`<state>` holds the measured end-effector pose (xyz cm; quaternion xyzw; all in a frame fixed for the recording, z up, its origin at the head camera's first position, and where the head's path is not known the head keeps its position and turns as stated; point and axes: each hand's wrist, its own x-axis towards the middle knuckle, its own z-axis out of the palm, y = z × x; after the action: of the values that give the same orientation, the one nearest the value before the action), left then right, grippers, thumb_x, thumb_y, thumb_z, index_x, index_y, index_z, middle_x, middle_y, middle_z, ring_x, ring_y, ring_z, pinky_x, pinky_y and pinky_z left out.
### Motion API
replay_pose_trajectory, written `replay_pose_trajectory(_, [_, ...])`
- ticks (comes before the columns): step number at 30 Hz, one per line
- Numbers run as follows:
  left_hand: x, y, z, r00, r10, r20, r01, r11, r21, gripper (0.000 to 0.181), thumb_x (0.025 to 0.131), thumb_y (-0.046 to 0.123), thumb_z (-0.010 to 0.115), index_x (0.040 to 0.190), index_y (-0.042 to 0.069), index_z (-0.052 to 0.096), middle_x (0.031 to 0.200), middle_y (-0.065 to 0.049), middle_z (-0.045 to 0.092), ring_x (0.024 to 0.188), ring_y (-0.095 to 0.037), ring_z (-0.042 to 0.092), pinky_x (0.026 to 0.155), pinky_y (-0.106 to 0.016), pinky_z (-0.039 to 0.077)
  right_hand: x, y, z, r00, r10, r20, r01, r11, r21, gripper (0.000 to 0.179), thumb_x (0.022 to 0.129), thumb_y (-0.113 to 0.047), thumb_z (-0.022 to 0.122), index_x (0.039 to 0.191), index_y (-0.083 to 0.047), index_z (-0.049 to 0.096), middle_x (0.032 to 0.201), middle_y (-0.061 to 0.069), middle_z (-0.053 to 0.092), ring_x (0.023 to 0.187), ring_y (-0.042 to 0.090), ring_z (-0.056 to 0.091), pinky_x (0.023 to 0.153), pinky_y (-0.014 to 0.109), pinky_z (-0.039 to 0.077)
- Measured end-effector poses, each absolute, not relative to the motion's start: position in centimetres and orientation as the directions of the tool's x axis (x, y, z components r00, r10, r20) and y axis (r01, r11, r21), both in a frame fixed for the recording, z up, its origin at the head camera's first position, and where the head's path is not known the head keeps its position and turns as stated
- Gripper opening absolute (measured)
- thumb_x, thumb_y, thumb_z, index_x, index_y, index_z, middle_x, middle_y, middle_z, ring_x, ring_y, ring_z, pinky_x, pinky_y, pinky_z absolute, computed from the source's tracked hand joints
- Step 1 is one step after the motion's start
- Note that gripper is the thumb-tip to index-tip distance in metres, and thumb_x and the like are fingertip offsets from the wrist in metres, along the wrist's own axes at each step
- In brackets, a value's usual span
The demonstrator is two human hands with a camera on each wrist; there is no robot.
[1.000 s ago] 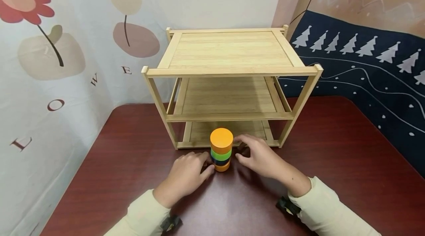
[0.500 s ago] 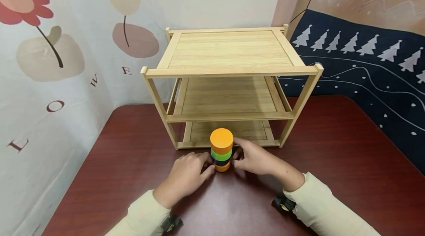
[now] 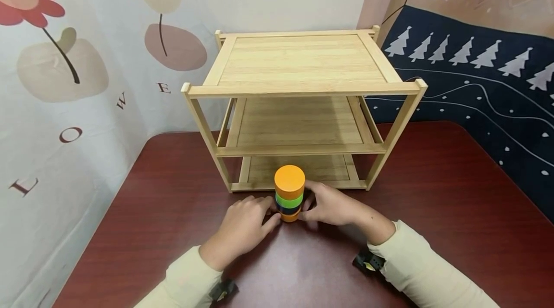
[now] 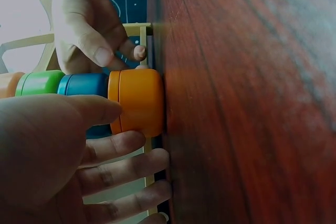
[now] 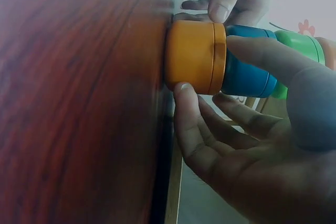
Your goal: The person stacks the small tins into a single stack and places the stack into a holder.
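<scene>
A stack of small round lidded jars stands upright on the table before the rack. From the top come an orange jar (image 3: 289, 182), a green jar (image 3: 289, 201), a dark blue jar (image 5: 247, 59) and a bottom orange jar (image 4: 140, 100). My left hand (image 3: 245, 224) pinches the bottom orange jar with thumb and index finger, its other fingers spread along the table. From the right, my right hand (image 3: 335, 205) has its thumb at that jar's lid seam and a fingertip against its side. Part of the right fingers is hidden behind the stack in the head view.
A three-tier wooden rack (image 3: 298, 89) stands just behind the stack, its lowest front rail close to both hands. The dark red table (image 3: 164, 192) extends to both sides. Printed cloths (image 3: 173, 101) hang behind and beside it.
My right hand has moved left, from beside the stack to touching the bottom orange jar. The left hand and the stack have stayed in place. The head view has shifted slightly.
</scene>
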<state>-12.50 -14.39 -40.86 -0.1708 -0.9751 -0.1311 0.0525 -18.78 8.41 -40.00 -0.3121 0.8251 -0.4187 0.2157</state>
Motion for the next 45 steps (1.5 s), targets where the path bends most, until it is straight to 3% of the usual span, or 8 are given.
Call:
replay_pose_trajectory(5, [-12.5, -14.4, -40.8, -0.935, 0.322, 0.147, 0.350, 0.907, 0.234, 0.022, 0.093, 0.041, 0.067, 0.094, 0.019, 0.067, 0.082, 0.008, 0.068, 0.076, -0.018, 0.059, 0.067, -0.041, 0.051, -18.7, 8.3, -40.2, -0.697, -0.706, -0.122, -0.295, 0.438, -0.849, 0.053, 0.084, -0.008, 0.077, 0.130, -0.002, 0.049, 0.077, 0.007, 0.069, 0.059, 0.020, 0.066, 0.064, 0.026, 0.054])
replay_pose_trajectory(12, [-12.5, -14.3, -40.8, -0.935, 0.323, 0.146, 0.349, 0.908, 0.233, 0.024, 0.094, 0.042, 0.066, 0.097, 0.018, 0.068, 0.085, 0.007, 0.070, 0.078, -0.020, 0.062, 0.069, -0.043, 0.052, -18.4, 8.1, -40.1, -0.682, -0.719, -0.135, -0.286, 0.432, -0.855, 0.046, 0.087, -0.007, 0.075, 0.126, -0.004, 0.051, 0.068, 0.012, 0.068, 0.055, 0.026, 0.066, 0.059, 0.028, 0.053])
replay_pose_trajectory(17, [-12.4, -14.3, -40.7, -0.934, 0.322, 0.152, 0.350, 0.908, 0.229, 0.027, 0.095, 0.044, 0.065, 0.099, 0.017, 0.068, 0.086, 0.005, 0.071, 0.083, -0.025, 0.065, 0.071, -0.045, 0.054, -18.2, 8.0, -40.0, -0.684, -0.718, -0.128, -0.295, 0.433, -0.852, 0.044, 0.087, -0.006, 0.075, 0.125, -0.005, 0.052, 0.067, 0.013, 0.067, 0.054, 0.027, 0.065, 0.059, 0.027, 0.053])
replay_pose_trajectory(32, [-12.3, -14.3, -40.8, -0.921, 0.346, 0.182, 0.379, 0.903, 0.204, 0.025, 0.095, 0.044, 0.065, 0.088, 0.019, 0.063, 0.070, 0.010, 0.058, 0.070, -0.017, 0.056, 0.062, -0.038, 0.048, -17.8, 7.8, -40.0, -0.690, -0.719, -0.082, -0.356, 0.436, -0.826, 0.032, 0.091, -0.015, 0.074, 0.117, -0.007, 0.056, 0.070, 0.010, 0.067, 0.051, 0.025, 0.065, 0.063, 0.025, 0.052])
replay_pose_trajectory(45, [-12.1, -14.2, -40.6, -0.919, 0.353, 0.174, 0.383, 0.905, 0.185, 0.029, 0.096, 0.046, 0.063, 0.095, 0.017, 0.066, 0.079, 0.006, 0.066, 0.073, -0.019, 0.059, 0.064, -0.040, 0.050, -17.7, 7.8, -39.9, -0.704, -0.705, -0.089, -0.365, 0.466, -0.806, 0.039, 0.087, -0.008, 0.076, 0.120, -0.004, 0.055, 0.077, 0.005, 0.066, 0.053, 0.023, 0.065, 0.059, 0.026, 0.053])
